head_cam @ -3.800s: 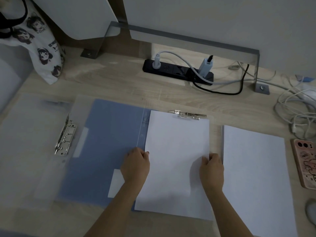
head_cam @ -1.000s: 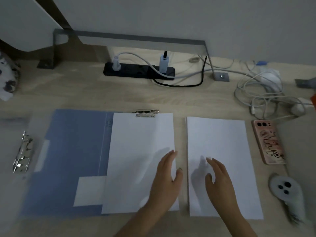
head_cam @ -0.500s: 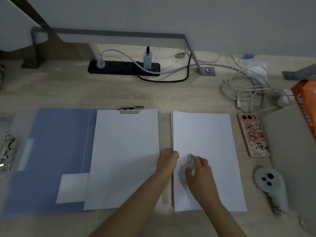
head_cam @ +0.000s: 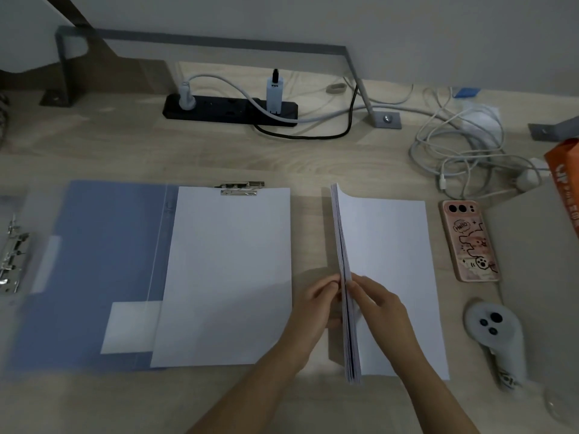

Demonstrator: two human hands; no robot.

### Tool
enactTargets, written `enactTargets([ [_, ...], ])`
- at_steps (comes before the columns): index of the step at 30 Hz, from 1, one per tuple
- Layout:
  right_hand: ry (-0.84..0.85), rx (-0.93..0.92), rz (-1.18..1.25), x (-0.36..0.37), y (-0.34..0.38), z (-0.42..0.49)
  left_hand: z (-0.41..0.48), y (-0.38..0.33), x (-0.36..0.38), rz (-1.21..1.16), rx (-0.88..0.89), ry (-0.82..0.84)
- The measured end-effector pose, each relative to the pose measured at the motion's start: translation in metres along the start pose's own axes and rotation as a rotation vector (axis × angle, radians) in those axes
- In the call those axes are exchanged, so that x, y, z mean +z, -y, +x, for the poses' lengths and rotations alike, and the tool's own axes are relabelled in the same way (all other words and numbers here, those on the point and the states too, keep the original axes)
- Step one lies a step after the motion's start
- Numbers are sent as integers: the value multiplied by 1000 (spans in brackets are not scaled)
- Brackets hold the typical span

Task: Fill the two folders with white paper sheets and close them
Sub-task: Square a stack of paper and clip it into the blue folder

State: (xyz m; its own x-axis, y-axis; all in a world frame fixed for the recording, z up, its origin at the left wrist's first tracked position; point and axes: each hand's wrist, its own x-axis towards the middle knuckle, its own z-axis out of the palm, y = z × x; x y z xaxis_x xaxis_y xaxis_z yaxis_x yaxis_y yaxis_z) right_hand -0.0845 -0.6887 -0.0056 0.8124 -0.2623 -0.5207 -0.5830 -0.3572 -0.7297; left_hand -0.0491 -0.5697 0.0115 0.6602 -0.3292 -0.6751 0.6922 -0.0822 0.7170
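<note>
An open blue folder (head_cam: 103, 261) lies flat on the desk, with white sheets (head_cam: 228, 270) on its right half under a metal clip (head_cam: 239, 187). A second, clear folder (head_cam: 37, 214) with a ring mechanism (head_cam: 12, 261) sits at the far left, mostly out of frame. To the right lies a stack of white paper (head_cam: 388, 258) with its left edge lifted off the desk. My left hand (head_cam: 316, 303) and my right hand (head_cam: 380, 303) pinch that raised edge from either side.
A pink phone (head_cam: 468, 242) and a white controller (head_cam: 498, 336) lie right of the stack. A black power strip (head_cam: 230, 112) and tangled white cables (head_cam: 463, 158) run along the back. An orange bag (head_cam: 564, 173) stands at the right edge.
Both hands left the sheets in the blue folder and moved right to the loose stack. The stack's left edge has risen off the desk between my fingers. The camera has turned right.
</note>
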Motion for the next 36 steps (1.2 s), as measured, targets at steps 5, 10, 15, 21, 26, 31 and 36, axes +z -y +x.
enactTargets([
  [5,-6,-6,58,1,-4,1,-1,-1,1,-14,12,10],
  [10,-18,27,26,4,-9,3,0,2,-1,-8,9,5],
  [15,-14,21,6,5,-15,6,3,6,0,3,18,-2],
  [21,-59,45,-27,8,-19,10,7,12,-3,72,-9,-23],
  [26,-115,41,-50,12,-24,10,15,15,3,388,240,-252],
  [31,-118,0,-92,18,-16,6,36,19,18,281,-97,-61],
  [36,-141,14,-103,16,-15,6,48,42,17,403,81,-347],
])
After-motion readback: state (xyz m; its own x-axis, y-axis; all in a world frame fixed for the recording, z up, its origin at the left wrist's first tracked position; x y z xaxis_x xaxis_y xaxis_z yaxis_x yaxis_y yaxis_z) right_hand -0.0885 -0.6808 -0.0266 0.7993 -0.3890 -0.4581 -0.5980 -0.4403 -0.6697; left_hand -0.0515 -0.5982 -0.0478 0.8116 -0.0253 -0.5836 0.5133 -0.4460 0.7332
